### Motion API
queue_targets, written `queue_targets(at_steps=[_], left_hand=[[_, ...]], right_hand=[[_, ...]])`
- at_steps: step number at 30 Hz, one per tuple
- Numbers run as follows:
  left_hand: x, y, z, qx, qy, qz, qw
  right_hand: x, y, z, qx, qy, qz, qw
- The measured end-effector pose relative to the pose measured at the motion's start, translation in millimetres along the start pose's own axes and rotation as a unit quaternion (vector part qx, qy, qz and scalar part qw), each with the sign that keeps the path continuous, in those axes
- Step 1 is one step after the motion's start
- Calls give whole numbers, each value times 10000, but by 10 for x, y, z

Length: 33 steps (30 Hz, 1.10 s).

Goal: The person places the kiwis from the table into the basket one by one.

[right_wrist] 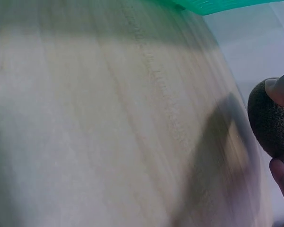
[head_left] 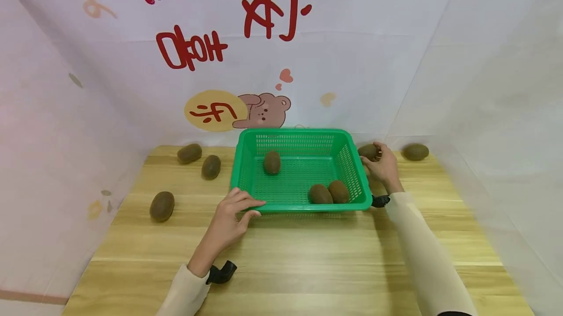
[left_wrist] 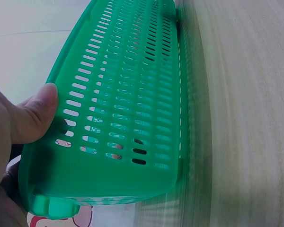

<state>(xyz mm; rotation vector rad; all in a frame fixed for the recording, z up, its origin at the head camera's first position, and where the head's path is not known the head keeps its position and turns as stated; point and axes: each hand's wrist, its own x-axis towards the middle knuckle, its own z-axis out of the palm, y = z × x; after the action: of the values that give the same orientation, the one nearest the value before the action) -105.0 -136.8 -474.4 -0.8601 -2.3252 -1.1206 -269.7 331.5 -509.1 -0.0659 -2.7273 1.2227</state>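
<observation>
A green plastic basket (head_left: pixel 294 207) with slotted walls stands at the back of the table, with three kiwis inside: one kiwi (head_left: pixel 272 162) toward the left, and two touching at the front right, including this kiwi (head_left: pixel 320 194). My left hand (head_left: pixel 228 216) grips the basket's front left rim. The left wrist view shows its thumb (left_wrist: pixel 42 106) on the outer wall. Just right of the basket, my right hand (head_left: pixel 387 167) pinches a brown kiwi (head_left: pixel 368 152) between thumb and fingers. In the right wrist view the held kiwi (right_wrist: pixel 270 120) is cut off by the frame's edge.
Left of the basket lie three more kiwis: one at the back (head_left: pixel 189 153), one beside the basket (head_left: pixel 211 167), one farther forward (head_left: pixel 162 206). Another kiwi (head_left: pixel 415 152) rests at the far right. Printed white cloth (head_left: pixel 352 62) walls in the wooden table (head_left: pixel 308 267).
</observation>
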Motion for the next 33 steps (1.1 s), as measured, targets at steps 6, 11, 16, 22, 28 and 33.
queue_targets(at_steps=[6, 11, 16, 22, 28, 33], left_hand=[[-46, 2, -43, 18, 82, 98, 9999], [-17, -7, 1, -15, 162, 219, 9996], [-6, -21, 21, -43, 74, 126, 9999], [9, -21, 21, -17, 126, 160, 9998], [20, -22, 22, -17, 160, 233, 9996], [17, -28, 24, -21, 165, 210, 9996]], right_hand=[[-93, 16, 52, 423, 95, 43, 9991], [-128, 39, -35, 471, 275, 41, 9985], [-163, -20, -106, 624, 374, 144, 9972], [-205, -132, -170, 717, 407, 174, 9964], [-242, -226, -258, 726, 418, 121, 9964], [-259, -291, -309, 646, 392, 63, 9971]])
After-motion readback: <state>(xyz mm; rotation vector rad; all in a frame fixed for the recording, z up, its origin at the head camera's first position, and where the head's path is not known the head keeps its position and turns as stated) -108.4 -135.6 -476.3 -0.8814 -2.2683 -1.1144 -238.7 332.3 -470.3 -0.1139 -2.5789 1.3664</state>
